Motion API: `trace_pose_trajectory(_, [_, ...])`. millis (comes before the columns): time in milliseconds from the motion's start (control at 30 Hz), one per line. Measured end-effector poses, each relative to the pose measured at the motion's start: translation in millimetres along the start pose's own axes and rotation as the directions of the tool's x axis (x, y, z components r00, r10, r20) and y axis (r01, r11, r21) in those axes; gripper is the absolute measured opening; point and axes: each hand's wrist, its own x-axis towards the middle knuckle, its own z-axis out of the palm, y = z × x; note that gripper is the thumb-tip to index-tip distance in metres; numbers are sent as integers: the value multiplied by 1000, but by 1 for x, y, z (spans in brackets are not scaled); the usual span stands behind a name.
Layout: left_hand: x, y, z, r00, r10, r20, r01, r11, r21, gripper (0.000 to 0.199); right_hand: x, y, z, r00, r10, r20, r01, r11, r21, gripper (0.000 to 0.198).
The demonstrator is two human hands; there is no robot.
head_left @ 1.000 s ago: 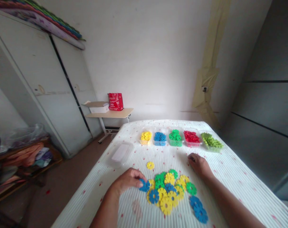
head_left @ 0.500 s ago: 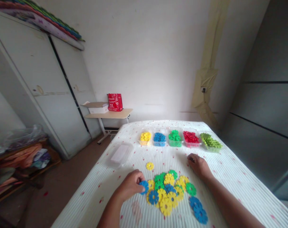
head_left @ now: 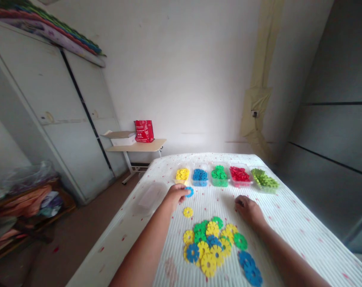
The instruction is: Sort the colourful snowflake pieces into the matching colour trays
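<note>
My left hand (head_left: 178,193) pinches a blue notched plastic disc (head_left: 189,192) by its edge, just in front of the tubs of yellow pieces (head_left: 182,174) and blue pieces (head_left: 200,175). A lone yellow disc (head_left: 188,212) lies below that hand. My right hand (head_left: 245,208) rests on the table with its fingers curled; whether anything is inside them is hidden. Between my forearms spreads a heap of yellow, green and blue discs (head_left: 209,247). Several blue discs (head_left: 250,268) overlap at its right, beside a green disc (head_left: 240,241).
Further tubs hold green pieces (head_left: 219,175), red pieces (head_left: 239,175) and light green pieces (head_left: 264,180) along the far side. A clear plastic lid (head_left: 149,198) lies at the left. Behind stands a small table (head_left: 152,145) with a red bag (head_left: 144,131).
My left hand has carried the blue disc from the heap's left side forward toward the tubs. My right hand has stayed in place.
</note>
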Motion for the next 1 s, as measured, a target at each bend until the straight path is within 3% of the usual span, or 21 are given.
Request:
trace_pose_trajectory(133, [50,30,30,988,72,-134,-79,995,-54,34,0,1,-1,1000,11,1,-11,999,36,14])
trace_pose_trajectory(233, [58,29,39,966,87,-243,-94,995,-16,29,-1,-1,-2,1000,4,3,-4,999,49,15])
trace_pose_trajectory(467, [4,-34,19,930,151,-335,-122,987,106,8,-2,-8,-8,1000,-1,6,1,998,65,15])
trace_pose_trajectory(567, [-22,-50,5,936,171,-306,-145,984,104,11,-2,-10,-12,999,15,37,-18,996,93,14])
trace_pose_trajectory(667, [-39,-54,-6,947,184,-265,-166,982,91,19,-5,-10,-18,990,16,137,-47,974,224,13])
trace_pose_trajectory(767, [-48,-55,-13,956,185,-226,-169,982,88,23,-14,-12,-31,957,-24,289,-95,916,391,15])
trace_pose_trajectory(867, [-50,-60,-15,963,180,-201,-163,982,98,25,-32,-19,-50,891,-137,433,-122,846,519,19])
trace_pose_trajectory(933, [-48,-64,-15,965,178,-193,-159,981,109,25,-48,-25,-64,832,-195,520,-151,821,550,21])
trace_pose_trajectory(1000, [-46,-66,-14,966,178,-188,-157,980,122,25,-65,-28,-73,826,-182,533,-142,848,510,25])
